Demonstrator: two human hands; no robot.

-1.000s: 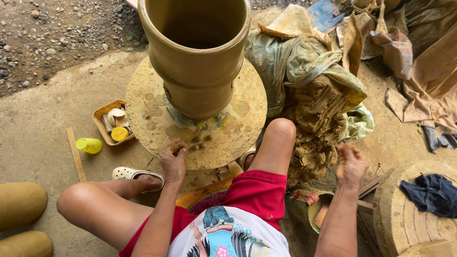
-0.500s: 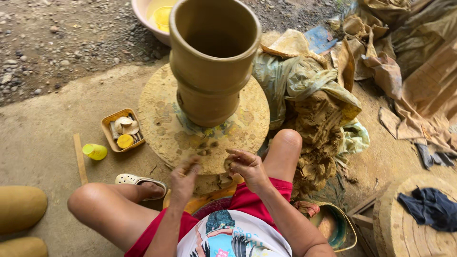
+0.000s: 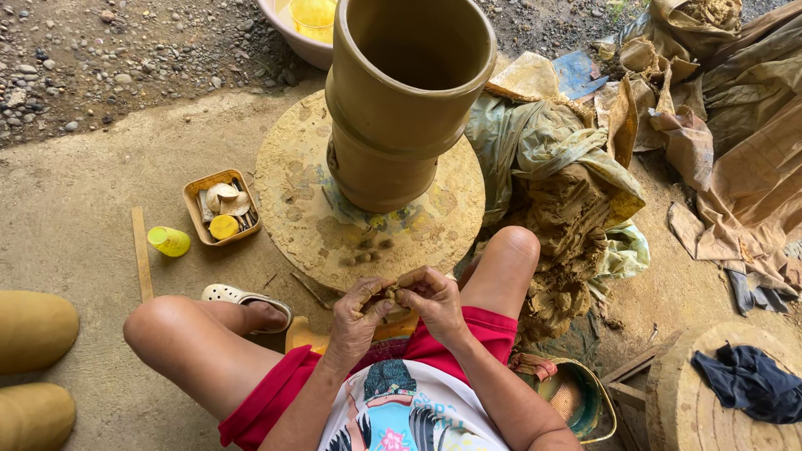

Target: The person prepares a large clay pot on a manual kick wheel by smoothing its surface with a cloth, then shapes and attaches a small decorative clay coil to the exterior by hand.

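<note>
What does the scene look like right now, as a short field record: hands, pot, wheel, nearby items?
left hand: pressed with the other around a clay lump
right hand: on the same lump
pot: tall, upright on the wheel
wheel: round disc, clay bits near its front edge
tray: small tools inside, left of wheel
clay pile: right of wheel, on plastic

- Just one view, a head cam, looking steeply down over the person's own chest and knees.
- It faces forward past the round wheel board (image 3: pixel 292 192) toward the gravel ground (image 3: pixel 100 58).
- Pretty close: the tall clay pot (image 3: pixel 401 92) nearly fills the top middle.
</note>
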